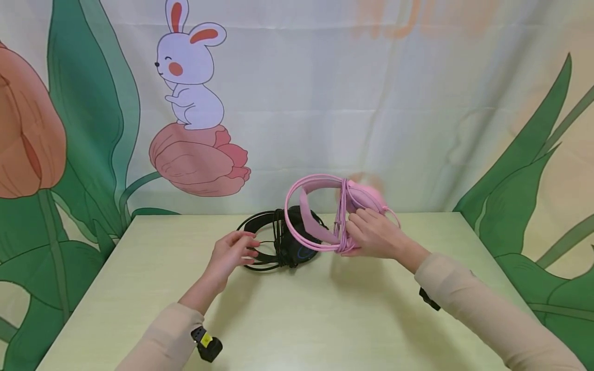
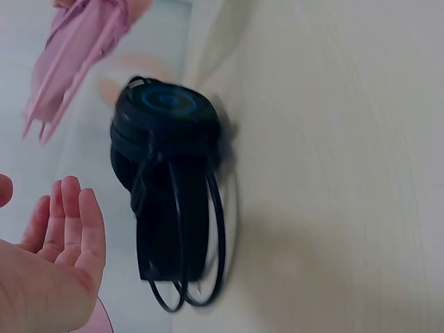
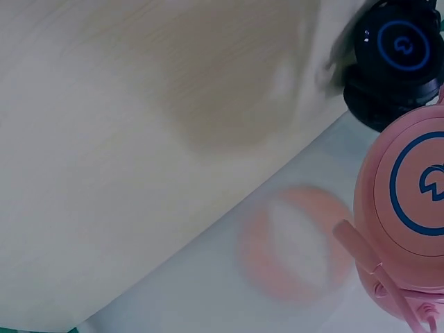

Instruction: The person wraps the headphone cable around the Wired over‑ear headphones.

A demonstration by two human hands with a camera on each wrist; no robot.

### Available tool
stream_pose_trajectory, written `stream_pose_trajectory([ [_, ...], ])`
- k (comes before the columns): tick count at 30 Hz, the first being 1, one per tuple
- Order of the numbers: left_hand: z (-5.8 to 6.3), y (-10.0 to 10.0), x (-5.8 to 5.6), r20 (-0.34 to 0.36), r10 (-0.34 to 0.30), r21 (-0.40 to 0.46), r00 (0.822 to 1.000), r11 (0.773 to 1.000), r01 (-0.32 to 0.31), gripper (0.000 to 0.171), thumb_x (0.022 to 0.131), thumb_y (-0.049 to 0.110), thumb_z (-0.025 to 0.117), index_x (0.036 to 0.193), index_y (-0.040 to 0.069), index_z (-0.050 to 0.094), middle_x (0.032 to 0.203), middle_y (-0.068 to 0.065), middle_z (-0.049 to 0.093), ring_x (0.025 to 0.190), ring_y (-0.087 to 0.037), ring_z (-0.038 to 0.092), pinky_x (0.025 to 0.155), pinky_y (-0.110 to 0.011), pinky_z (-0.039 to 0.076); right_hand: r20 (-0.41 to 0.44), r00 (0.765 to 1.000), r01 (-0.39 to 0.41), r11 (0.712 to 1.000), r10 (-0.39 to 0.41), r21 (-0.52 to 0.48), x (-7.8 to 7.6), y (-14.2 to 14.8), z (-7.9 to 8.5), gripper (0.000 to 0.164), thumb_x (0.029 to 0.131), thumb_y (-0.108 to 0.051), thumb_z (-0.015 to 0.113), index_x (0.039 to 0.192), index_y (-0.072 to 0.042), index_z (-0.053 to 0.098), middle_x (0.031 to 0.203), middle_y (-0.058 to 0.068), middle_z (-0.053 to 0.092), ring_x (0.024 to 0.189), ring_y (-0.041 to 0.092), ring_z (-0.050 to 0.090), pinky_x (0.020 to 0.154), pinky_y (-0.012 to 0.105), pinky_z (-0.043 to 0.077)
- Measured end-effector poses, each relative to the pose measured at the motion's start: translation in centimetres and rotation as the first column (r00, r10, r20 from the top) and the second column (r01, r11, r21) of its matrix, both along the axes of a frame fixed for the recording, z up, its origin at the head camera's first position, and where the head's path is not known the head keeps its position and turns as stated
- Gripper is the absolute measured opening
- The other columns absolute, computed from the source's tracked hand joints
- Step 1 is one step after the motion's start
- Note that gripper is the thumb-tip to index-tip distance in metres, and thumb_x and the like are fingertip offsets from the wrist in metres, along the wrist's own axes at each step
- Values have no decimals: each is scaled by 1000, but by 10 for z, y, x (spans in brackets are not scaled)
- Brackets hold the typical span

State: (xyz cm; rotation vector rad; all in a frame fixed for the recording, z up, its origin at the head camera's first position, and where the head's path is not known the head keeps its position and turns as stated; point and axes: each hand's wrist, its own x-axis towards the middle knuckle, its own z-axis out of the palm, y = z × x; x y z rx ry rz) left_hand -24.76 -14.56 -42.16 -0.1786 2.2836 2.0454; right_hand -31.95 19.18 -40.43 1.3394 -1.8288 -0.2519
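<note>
My right hand grips a pink headset by the earcup end, where its cable is bundled around it. It is raised above the table, overlapping the black headset in the head view. In the right wrist view the pink earcup shows a blue ring logo and a microphone boom. The black headset lies on the table near the back edge, its cable wound around it. Beside its headband, my left hand has loosely bent fingers and holds nothing; the left wrist view shows a gap between the fingers and the headset.
Both hands are over a pale wood-grain table. Right behind its back edge hangs a printed cloth with a rabbit, tulips and leaves. A small black device is strapped at the left wrist, another at the right.
</note>
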Motion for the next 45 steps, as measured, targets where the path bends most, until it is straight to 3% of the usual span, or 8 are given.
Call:
stream_pose_trajectory([
  [2,-2,-5,0,-5,-4,-34,1000,999,3,31,92,19,47,116,1,54,106,-15,64,81,-21,64,73,-32,54,23,999,39,999,-39,-10,-3,5,0,57,82,-63,48,80,-6,47,72,4,46,63,20,41,60,29,36],
  [8,-11,-22,-2,6,-13,-127,1000,992,13,33,93,21,46,117,-1,52,107,-18,63,84,-24,64,74,-32,53,74,990,125,990,-120,-59,-11,23,-3,62,86,-66,38,81,-5,48,73,5,49,64,21,44,61,31,38],
  [15,-15,-37,-3,-13,-42,-256,999,966,37,32,94,23,47,115,-1,53,105,-19,63,88,-28,63,72,-30,53,166,964,221,974,-209,-58,-16,44,-11,57,71,-57,67,79,-3,50,69,7,48,62,22,43,59,32,38],
  [25,-15,-43,-3,-25,-93,-358,995,930,78,27,94,19,48,112,-1,55,103,-19,62,82,-22,62,70,-27,50,250,909,361,930,-334,-72,-16,61,-31,57,63,-55,74,73,-5,48,63,5,47,55,22,43,54,32,36],
  [29,-17,-44,-5,-36,-120,-419,992,903,94,24,91,16,50,108,0,56,99,-17,63,81,-23,63,68,-25,48,300,875,411,911,-381,-41,-15,66,-38,57,65,-57,72,74,-6,47,65,5,46,57,22,42,62,35,38],
  [34,-19,-49,-7,-37,-172,-509,984,851,129,22,90,19,52,104,3,58,95,-10,63,79,-17,61,67,-26,46,349,836,451,892,-424,3,-13,70,-46,56,68,-56,71,76,-6,46,69,7,45,60,24,42,75,41,39],
  [42,-15,-53,-8,-23,-221,-594,975,787,164,21,90,19,51,100,3,59,93,-11,62,77,-16,59,64,-27,46,423,764,512,857,-488,64,-9,71,-57,53,71,-54,69,81,-5,49,79,11,52,72,29,49,88,46,37],
  [45,-15,-54,-9,-29,-239,-634,971,755,167,20,89,19,52,98,3,59,93,-9,62,76,-16,57,62,-27,44,434,757,512,856,-488,68,-8,69,-62,52,72,-53,69,80,-6,49,77,10,51,71,28,49,86,46,38],
])
